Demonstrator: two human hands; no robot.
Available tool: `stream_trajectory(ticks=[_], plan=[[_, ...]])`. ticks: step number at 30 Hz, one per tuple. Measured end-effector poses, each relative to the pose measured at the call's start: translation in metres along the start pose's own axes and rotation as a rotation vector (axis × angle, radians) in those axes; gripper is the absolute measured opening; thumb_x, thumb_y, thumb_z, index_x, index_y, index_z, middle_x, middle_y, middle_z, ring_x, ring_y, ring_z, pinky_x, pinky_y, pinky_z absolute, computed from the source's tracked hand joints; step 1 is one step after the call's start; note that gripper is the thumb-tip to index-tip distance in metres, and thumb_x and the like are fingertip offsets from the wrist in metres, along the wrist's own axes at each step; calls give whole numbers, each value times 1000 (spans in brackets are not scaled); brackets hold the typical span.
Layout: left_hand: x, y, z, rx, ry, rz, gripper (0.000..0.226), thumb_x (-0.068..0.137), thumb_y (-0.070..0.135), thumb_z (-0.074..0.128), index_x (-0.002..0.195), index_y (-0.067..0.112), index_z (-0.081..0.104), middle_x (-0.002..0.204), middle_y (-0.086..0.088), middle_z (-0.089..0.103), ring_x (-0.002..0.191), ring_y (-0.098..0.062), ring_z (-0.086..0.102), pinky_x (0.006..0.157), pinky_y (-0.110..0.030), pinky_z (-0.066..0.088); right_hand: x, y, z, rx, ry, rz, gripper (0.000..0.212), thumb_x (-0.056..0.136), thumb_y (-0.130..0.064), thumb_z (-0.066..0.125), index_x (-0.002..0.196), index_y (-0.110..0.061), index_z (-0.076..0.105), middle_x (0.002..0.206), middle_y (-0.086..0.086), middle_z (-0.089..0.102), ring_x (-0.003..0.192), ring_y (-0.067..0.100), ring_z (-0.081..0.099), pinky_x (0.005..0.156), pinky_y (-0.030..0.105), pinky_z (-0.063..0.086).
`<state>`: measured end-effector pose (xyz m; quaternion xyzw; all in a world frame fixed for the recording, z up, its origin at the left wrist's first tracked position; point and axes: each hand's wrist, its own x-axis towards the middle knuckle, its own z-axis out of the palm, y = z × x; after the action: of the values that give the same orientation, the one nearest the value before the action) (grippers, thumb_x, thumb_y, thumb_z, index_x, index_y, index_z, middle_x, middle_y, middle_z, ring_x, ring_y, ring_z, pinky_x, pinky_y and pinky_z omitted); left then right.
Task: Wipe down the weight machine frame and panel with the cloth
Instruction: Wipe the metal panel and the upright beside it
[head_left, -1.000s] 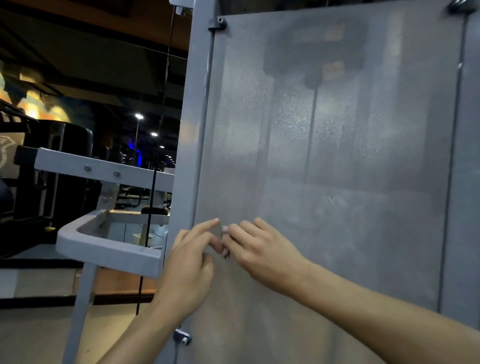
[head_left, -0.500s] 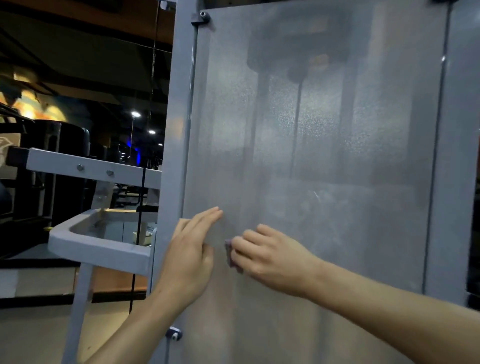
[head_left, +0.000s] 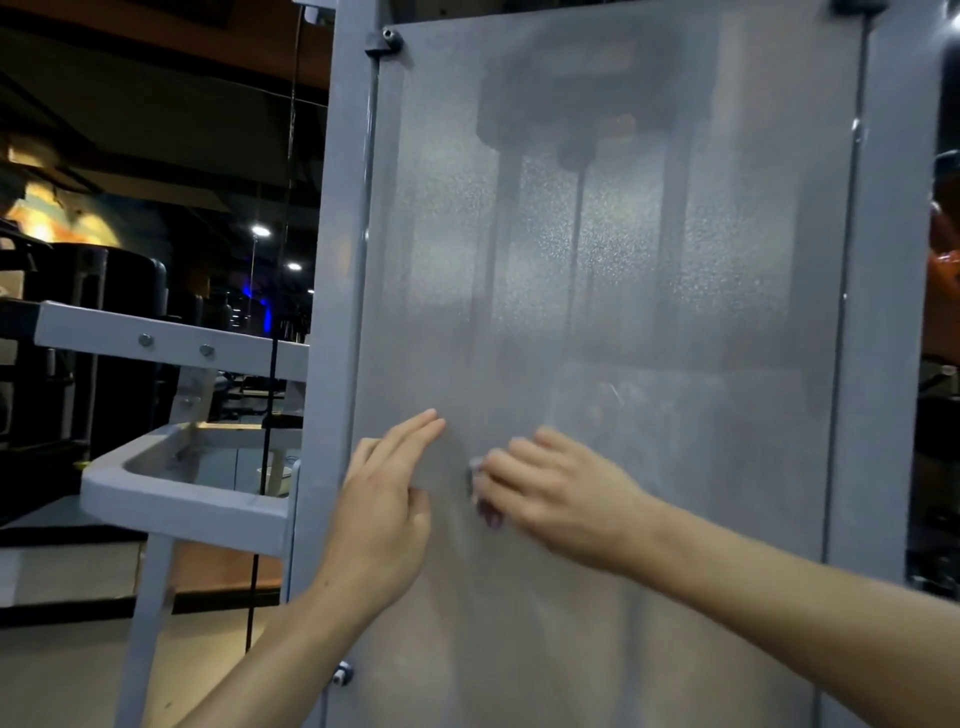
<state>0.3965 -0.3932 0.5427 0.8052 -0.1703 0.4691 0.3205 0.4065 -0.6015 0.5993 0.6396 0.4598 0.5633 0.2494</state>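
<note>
Hands have separated since a second ago: left hand (head_left: 382, 514) now lies flat-fingered on the panel (head_left: 649, 312) at lower centre, while right hand (head_left: 558, 499) grips what appears to be the cloth (head_left: 485, 506), starting the wipe

The panel (head_left: 623, 312) looks frosted, grainy translucent plastic; the frame (head_left: 332, 260) smooth painted metal.
</note>
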Motion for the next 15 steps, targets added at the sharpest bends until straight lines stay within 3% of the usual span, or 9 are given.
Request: stream_trajectory(ticks=[3,6,8,11,15], plan=[[1,4,0,-5,8,-3,80,78,-18,49,146,23,55,148,20,49,119,-13,47,111,-32,40,24,55,-15,-77,87,138,22,103,-14,50,96,-18,71,91,5,64,76,28,59,66,39,38],[3,7,1,16,10,12,80,80,-18,49,147,26,54,147,26,47,122,-8,45,109,-19,36,30,62,-19,-86,133,316,20,97,-8,52,99,-13,71,97,8,67,80,32,62,66,40,42],[3,8,2,34,0,30,80,79,-17,50,147,26,54,146,30,44,122,-6,43,105,-4,26,15,30,-13,-9,110,281,36,108,-15,38,97,-11,72,95,9,67,77,31,60,65,40,40],[2,8,4,44,-23,50,81,79,-17,51,147,26,53,147,33,38,121,-5,41,102,2,20,-16,-16,-5,27,32,103,26,108,-20,49,99,-10,71,90,6,64,72,25,55,63,36,35],[1,7,5,31,-20,35,81,80,-16,51,148,27,53,146,36,36,120,0,39,100,3,21,-7,29,-17,23,11,20,31,109,-17,43,94,-15,71,88,4,63,72,25,57,62,37,41]])
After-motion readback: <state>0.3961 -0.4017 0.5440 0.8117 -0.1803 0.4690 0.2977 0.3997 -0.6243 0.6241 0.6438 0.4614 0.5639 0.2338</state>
